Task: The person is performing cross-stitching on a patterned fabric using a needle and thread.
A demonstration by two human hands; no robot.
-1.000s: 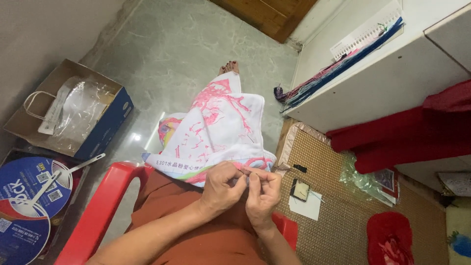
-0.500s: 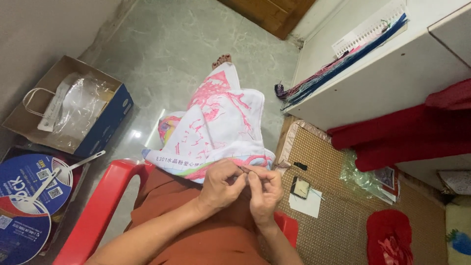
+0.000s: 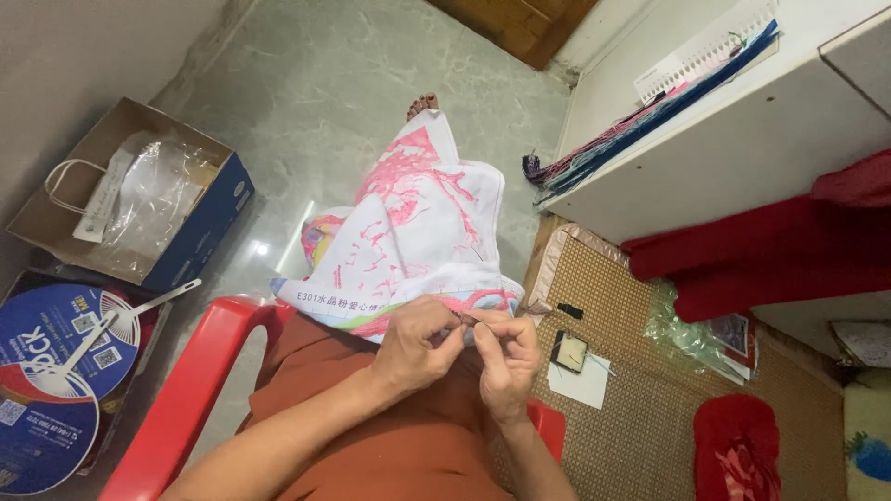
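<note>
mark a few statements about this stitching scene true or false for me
1. Both hands, the left hand and right hand, meet at the near edge of the white and pink printed cloth. True.
2. The cloth lies spread flat on the floor. False: it is draped over the person's lap and legs.
3. The chair arm is red. True.
4. The blue round fans lie on the white shelf. False: they sit at the left, near the open cardboard box.
5. The woven mat is to the person's right. True.
</note>
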